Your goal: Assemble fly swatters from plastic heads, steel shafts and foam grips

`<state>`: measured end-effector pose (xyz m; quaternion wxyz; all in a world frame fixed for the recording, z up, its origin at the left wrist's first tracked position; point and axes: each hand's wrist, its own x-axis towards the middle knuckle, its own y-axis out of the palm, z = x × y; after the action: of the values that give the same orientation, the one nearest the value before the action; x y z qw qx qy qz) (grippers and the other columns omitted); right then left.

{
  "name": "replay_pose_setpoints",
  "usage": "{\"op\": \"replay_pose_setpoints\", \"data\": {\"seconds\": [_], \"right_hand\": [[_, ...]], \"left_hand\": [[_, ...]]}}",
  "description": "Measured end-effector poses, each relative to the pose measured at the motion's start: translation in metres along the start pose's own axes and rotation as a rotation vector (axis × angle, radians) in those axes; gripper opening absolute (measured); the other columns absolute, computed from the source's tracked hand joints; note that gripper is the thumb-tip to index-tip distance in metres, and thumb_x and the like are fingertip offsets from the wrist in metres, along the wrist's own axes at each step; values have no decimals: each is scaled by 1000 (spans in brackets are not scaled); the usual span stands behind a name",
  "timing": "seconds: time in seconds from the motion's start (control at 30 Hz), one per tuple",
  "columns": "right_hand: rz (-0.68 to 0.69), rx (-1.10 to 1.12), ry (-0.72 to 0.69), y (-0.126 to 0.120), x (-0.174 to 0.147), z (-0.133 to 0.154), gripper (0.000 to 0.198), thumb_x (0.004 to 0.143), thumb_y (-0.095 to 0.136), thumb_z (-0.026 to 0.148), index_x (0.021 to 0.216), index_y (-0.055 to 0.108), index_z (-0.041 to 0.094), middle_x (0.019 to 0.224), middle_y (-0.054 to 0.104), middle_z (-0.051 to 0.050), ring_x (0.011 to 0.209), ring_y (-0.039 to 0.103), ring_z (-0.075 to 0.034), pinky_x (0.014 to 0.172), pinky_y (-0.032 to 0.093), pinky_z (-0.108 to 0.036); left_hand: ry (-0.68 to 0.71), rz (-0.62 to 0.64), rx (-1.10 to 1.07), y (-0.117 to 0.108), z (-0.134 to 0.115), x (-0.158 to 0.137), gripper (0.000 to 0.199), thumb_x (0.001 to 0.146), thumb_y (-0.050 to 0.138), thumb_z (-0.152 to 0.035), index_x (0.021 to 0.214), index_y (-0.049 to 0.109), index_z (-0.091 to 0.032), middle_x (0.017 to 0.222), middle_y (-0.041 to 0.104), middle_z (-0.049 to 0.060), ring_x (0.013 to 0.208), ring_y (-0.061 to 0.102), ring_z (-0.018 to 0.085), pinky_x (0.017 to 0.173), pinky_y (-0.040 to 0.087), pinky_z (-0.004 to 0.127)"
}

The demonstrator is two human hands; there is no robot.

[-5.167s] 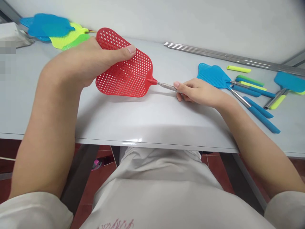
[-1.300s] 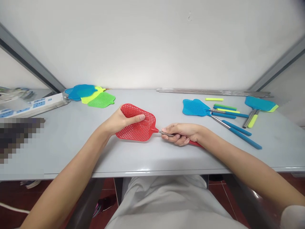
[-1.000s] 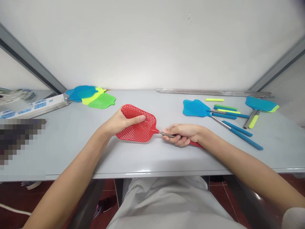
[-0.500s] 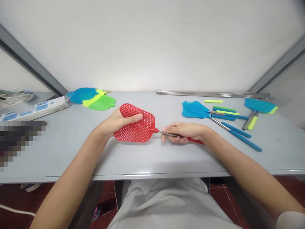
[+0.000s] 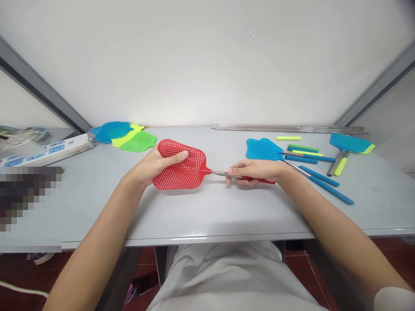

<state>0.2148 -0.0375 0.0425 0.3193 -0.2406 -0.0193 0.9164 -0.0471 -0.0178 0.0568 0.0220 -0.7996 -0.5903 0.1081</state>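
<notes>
A red fly swatter (image 5: 191, 172) is held level above the table, its perforated head to the left and its metal shaft running right into a red handle. My left hand (image 5: 154, 166) pinches the head's left side, thumb on top and the other fingers hidden beneath. Around the shaft and handle my right hand (image 5: 249, 171) is closed, with the red handle end showing past the palm. Just behind the right hand lie blue fly swatters (image 5: 263, 149) with metal shafts and blue handles.
Blue, yellow and green swatter heads (image 5: 138, 142) overlap at the back left, near a white power strip (image 5: 69, 144). Long metal rods (image 5: 288, 128) lie along the wall. Coloured handle sleeves (image 5: 326, 175) and a blue-yellow swatter (image 5: 352, 143) are at the right.
The red swatter has shifted slightly left with my left hand. My right hand sits a little farther from the head, so more of the metal shaft shows.
</notes>
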Motion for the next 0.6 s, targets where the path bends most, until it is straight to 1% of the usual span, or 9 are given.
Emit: {"op": "replay_pose_setpoints", "data": {"seconds": [0.17, 0.3, 0.43, 0.6], "right_hand": [[-1, -84, 59, -3, -2, 2, 47, 77, 40, 56, 86, 58, 14, 53, 31, 4, 42, 26, -3, 40, 22, -17], [-33, -136, 70, -4, 0, -1, 52, 75, 40, 61, 82, 59, 13, 53, 24, 6, 42, 21, -2, 38, 18, -17], [-82, -153, 80, -2, 5, -5, 54, 72, 39, 64, 77, 57, 14, 51, 24, 6, 40, 20, -3, 36, 16, -18], [-71, -102, 108, 4, 10, -7, 52, 72, 38, 64, 70, 54, 14, 48, 21, 6, 38, 17, -3, 34, 12, -18]], "left_hand": [[5, -4, -8, 1, -1, 0, 22, 61, 69, -35, 71, 62, -17, 71, 68, 2, 60, 63, 13, 50, 52, 20], [6, -19, -4, 4, -1, 0, 21, 61, 68, -36, 71, 62, -18, 70, 67, 1, 58, 62, 13, 49, 51, 19], [-24, -22, 27, 6, 1, 2, 23, 61, 67, -37, 72, 63, -18, 70, 68, 1, 60, 63, 14, 51, 51, 21], [-79, -50, 66, 8, 4, 6, 23, 59, 68, -38, 70, 63, -18, 69, 68, 1, 58, 62, 14, 49, 51, 21]]}}
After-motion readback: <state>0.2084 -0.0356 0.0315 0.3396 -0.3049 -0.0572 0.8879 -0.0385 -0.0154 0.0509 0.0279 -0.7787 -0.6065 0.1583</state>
